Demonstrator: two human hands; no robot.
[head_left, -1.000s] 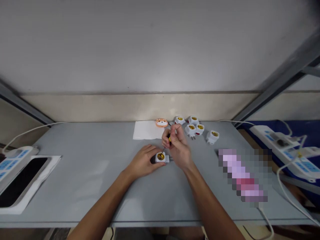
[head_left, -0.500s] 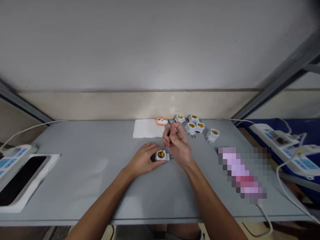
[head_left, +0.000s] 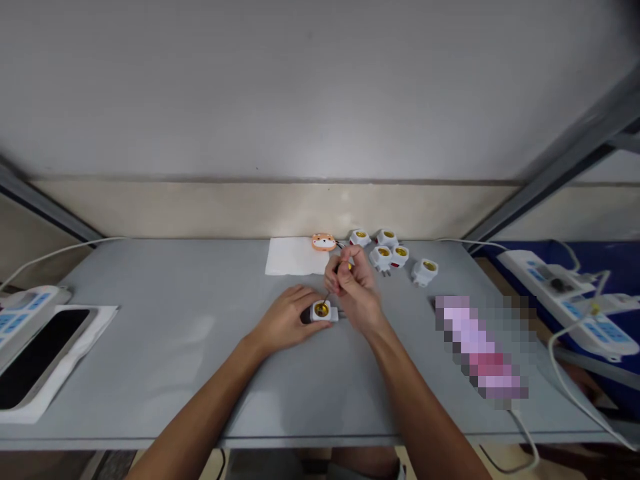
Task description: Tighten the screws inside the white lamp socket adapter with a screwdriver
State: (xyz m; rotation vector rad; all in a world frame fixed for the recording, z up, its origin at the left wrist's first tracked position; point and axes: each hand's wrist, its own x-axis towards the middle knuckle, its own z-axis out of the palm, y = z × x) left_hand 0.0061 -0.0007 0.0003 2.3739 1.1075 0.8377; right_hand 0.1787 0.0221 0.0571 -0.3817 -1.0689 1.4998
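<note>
A white plug-in lamp socket (head_left: 334, 315) with a brass-coloured threaded cup lies on the grey table, its opening facing up and its prongs pointing right. My left hand (head_left: 290, 317) is closed around its left side, thumb along the near edge and fingers on the far edge. Above it, my right hand (head_left: 357, 290) grips a screwdriver (head_left: 327, 297) whose thin shaft slants down into the cup. A bit of yellow on the handle shows between the fingers; the rest is hidden. The screwdriver's tip cannot be made out inside the cup.
Several similar sockets (head_left: 381, 257) stand at the back right, one (head_left: 425, 272) apart from them. Behind my hands are a white paper sheet (head_left: 293, 256) and an orange animal-faced item (head_left: 324, 242). A phone (head_left: 45, 357) lies left; power strips (head_left: 570, 303) and cables flank the table (head_left: 165, 373).
My right hand has turned slightly around the screwdriver, and more of the yellow handle shows. My left hand and the socket stay in place; the view shifts a little.
</note>
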